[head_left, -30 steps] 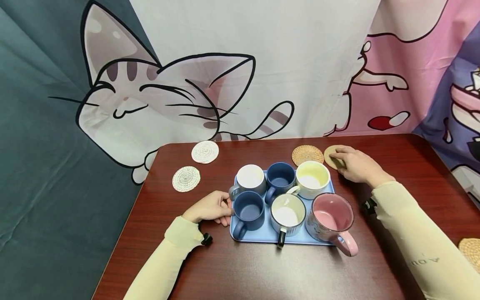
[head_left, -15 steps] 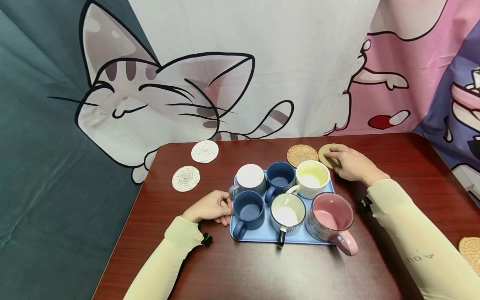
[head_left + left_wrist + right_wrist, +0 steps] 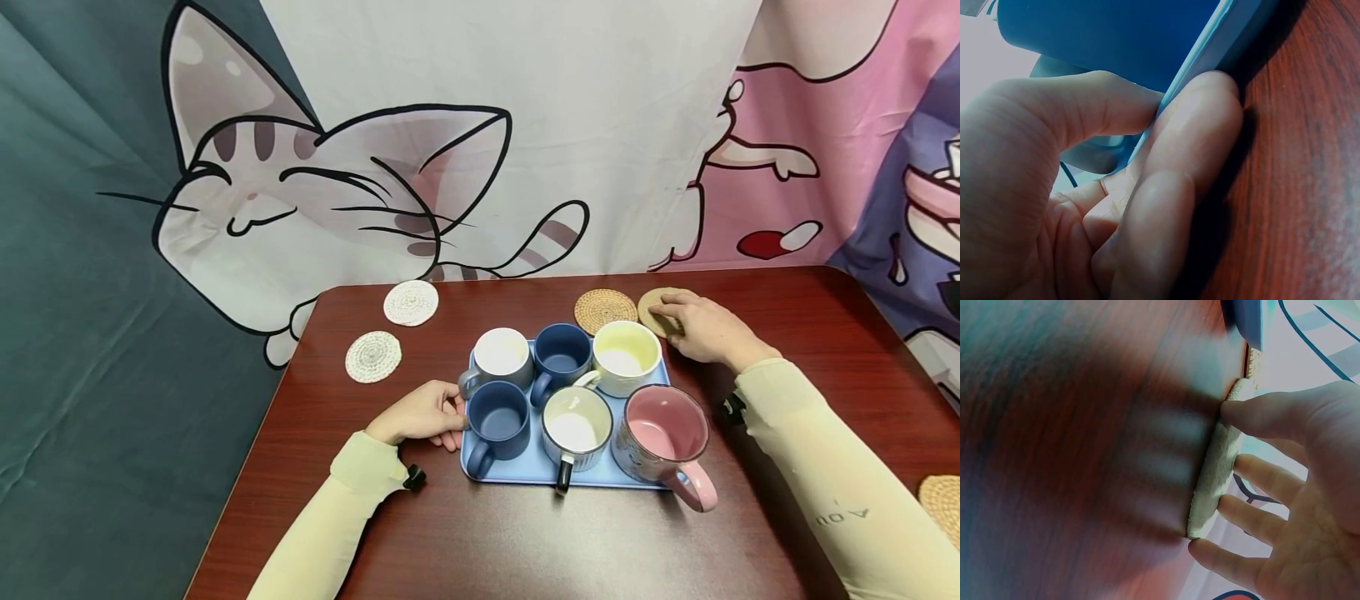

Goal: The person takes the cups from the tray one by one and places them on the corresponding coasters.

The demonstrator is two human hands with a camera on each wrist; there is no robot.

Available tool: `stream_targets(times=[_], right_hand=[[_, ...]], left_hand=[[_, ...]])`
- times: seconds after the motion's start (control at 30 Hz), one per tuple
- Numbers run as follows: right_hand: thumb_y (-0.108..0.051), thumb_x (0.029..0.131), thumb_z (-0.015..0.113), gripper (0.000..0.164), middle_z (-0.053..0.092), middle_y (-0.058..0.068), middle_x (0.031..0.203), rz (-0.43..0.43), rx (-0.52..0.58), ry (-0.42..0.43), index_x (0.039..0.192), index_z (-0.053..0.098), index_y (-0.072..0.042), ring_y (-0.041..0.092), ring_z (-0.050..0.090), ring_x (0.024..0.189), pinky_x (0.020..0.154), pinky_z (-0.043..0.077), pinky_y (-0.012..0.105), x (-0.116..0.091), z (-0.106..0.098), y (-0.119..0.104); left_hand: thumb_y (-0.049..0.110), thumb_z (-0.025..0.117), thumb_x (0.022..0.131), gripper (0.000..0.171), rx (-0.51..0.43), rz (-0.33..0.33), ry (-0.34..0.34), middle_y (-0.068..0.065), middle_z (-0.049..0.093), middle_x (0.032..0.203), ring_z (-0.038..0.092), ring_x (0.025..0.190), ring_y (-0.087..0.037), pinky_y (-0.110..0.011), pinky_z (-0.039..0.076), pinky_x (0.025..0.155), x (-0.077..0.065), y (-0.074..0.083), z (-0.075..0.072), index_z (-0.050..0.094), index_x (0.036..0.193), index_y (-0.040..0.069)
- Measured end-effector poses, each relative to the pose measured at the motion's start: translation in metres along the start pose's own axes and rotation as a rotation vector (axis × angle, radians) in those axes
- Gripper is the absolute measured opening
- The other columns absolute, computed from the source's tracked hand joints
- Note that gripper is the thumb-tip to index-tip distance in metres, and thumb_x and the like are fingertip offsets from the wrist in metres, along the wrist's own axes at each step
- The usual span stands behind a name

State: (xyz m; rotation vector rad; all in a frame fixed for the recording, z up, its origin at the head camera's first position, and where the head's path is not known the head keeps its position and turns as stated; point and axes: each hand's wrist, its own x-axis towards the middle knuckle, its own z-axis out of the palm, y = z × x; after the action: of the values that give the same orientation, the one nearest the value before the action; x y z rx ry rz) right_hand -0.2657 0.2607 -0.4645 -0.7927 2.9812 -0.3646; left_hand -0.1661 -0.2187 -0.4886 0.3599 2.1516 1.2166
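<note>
Behind the reddish-brown table (image 3: pixel 570 546) we see a cartoon-printed cloth (image 3: pixel 525 67) filling the upper frame. Right of centre, near the table's far edge, lies the beige coaster (image 3: pixel 658 324); we cannot tell whether it touches the orange coaster (image 3: pixel 606 312) just left of it. Both sit slightly further left than a second ago, so we judge that sliding one nudged the other, bringing the pair nearer the space behind the mugs; neither has visibly shifted over the last half second. The right hand (image 3: pixel 712 330) reaches in from the lower right, fingers spread, thumb and fingertips resting on the beige coaster. Further out, we find the blue tray (image 3: pixel 525 472) with six mugs (image 3: pixel 627 358) around the centre. The left hand (image 3: pixel 426 414), coming from the lower left, pinches its left rim between thumb and fingers. White coasters (image 3: pixel 411 302) lie left of centre.
</note>
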Motion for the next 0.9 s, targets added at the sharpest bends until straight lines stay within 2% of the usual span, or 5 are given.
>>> stream_targets(times=[0.57,0.9], right_hand=[[-0.006,0.081,0.076,0.052,0.054,0.032,0.144,-0.012,-0.010,0.049,0.132,0.066,0.003,0.053,0.055,0.130,0.107,0.045,0.064,-0.0023,0.0009,-0.0008],[-0.006,0.082,0.074,0.053,0.053,0.033,0.144,0.012,-0.012,0.045,0.134,0.064,0.004,0.056,0.054,0.129,0.109,0.043,0.066,-0.0043,0.0012,-0.0027]], left_hand=[[0.011,0.064,0.094,0.007,-0.008,-0.018,0.010,-0.008,0.076,0.068,0.072,0.056,-0.012,-0.023,0.053,0.049,-0.0008,0.0007,0.0002,0.061,0.095,0.004],[0.011,0.064,0.094,0.007,-0.009,-0.014,0.005,-0.008,0.076,0.067,0.072,0.056,-0.013,-0.023,0.053,0.049,-0.0002,0.0001,0.0000,0.061,0.095,0.004]])
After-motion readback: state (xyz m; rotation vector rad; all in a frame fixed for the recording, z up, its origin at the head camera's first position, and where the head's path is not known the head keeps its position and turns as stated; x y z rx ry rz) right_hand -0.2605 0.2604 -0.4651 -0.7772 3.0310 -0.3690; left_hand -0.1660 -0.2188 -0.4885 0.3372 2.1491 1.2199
